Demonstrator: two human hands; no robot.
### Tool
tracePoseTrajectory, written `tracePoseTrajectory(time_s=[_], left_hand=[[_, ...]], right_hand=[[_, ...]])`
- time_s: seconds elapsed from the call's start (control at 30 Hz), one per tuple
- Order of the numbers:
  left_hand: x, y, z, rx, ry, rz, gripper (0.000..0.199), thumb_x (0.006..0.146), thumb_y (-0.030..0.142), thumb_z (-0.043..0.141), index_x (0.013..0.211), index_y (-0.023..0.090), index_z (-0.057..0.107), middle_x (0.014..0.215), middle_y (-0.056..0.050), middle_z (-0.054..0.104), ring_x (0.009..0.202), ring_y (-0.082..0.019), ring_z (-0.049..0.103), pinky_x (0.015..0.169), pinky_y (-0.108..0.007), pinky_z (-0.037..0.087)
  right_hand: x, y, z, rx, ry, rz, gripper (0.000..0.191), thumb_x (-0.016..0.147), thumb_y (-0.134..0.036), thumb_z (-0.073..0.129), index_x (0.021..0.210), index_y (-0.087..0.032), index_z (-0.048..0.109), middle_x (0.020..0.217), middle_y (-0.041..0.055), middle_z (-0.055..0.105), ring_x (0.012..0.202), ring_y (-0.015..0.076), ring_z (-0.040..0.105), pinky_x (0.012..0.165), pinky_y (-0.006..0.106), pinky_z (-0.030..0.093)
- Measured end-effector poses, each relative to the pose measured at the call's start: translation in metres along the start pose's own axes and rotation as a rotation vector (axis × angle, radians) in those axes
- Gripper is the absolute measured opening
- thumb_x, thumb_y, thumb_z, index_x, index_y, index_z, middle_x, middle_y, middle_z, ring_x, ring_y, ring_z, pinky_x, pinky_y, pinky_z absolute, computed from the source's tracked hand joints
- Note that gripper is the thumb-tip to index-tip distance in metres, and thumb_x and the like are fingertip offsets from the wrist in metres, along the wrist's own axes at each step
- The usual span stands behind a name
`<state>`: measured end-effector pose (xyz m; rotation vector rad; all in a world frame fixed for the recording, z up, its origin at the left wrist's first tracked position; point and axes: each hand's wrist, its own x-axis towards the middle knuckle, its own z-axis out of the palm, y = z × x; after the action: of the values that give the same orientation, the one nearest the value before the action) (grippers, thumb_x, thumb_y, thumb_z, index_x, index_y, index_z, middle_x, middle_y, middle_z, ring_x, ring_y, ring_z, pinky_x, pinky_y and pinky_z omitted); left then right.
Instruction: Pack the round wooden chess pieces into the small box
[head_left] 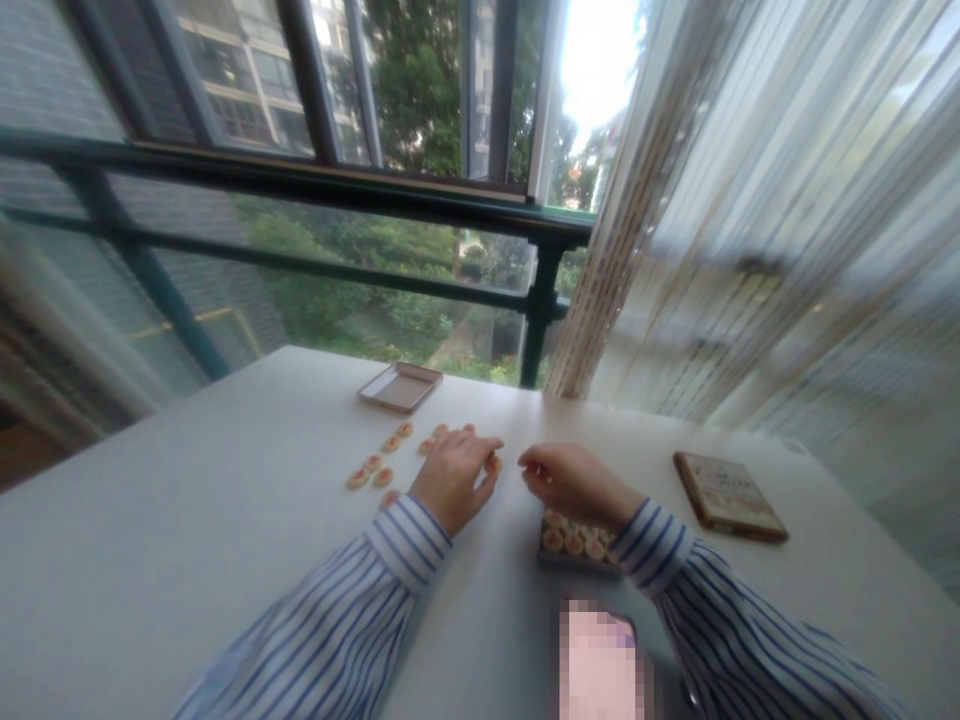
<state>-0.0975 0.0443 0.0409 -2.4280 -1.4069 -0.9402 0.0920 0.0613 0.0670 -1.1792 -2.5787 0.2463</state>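
Our left hand (454, 478) pinches a round piece (494, 464). Our right hand (574, 478) curls nearby; we can't tell if it holds anything. Below its fingers, our right arm (651, 540) partly hides a dark box (576, 568) with pieces (574, 542) inside. Loose pieces (383, 477) lie by our left fingers, a tray (406, 389) beyond; a brown case (729, 496) lies right of our right fingers.

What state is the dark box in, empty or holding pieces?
Holding pieces: several show inside the box; the right sleeve hides part.

Daylight glares through the window (600, 80), edges blurred and stretched.
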Motion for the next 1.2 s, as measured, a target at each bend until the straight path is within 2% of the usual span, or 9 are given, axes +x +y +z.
tracePoseTrajectory(time_s=[0.37,0.77,0.97,1.2], left_hand=[[0.003,0.028,0.013,-0.106,-0.060,0.020,0.027,0.072,0.017,0.050,0.099,0.017,0.055,0.086,-0.006,0.062,0.085,-0.020,0.055,0.084,-0.039,0.040],[0.003,0.045,0.031,-0.151,-0.042,0.048,0.030,0.070,0.017,0.052,0.100,0.018,0.054,0.084,-0.005,0.062,0.084,-0.020,0.056,0.085,-0.041,0.039],[0.003,0.052,0.041,-0.205,-0.028,0.012,0.035,0.068,0.018,0.056,0.103,0.017,0.053,0.091,-0.007,0.063,0.087,-0.022,0.056,0.085,-0.041,0.040],[0.000,0.060,0.049,-0.239,-0.001,-0.021,0.030,0.072,0.019,0.053,0.102,0.017,0.053,0.090,-0.007,0.063,0.088,-0.021,0.056,0.085,-0.041,0.041]], right_hand=[[-0.028,0.015,-0.004,0.091,0.047,0.062,0.022,0.079,-0.025,0.046,0.092,-0.019,0.062,0.079,0.0035,0.066,0.069,0.0124,0.057,0.064,0.022,0.039],[-0.049,0.023,-0.008,0.222,0.094,0.132,0.021,0.080,-0.027,0.047,0.089,-0.017,0.063,0.078,0.0045,0.067,0.069,0.0134,0.059,0.064,0.023,0.041],[-0.057,0.030,-0.008,0.278,0.137,0.168,0.021,0.080,-0.027,0.047,0.088,-0.017,0.063,0.078,0.0038,0.066,0.069,0.0129,0.058,0.065,0.023,0.041],[-0.060,0.036,-0.004,0.318,0.146,0.200,0.020,0.080,-0.026,0.048,0.086,-0.016,0.064,0.076,0.0036,0.066,0.068,0.0123,0.058,0.064,0.022,0.042]])
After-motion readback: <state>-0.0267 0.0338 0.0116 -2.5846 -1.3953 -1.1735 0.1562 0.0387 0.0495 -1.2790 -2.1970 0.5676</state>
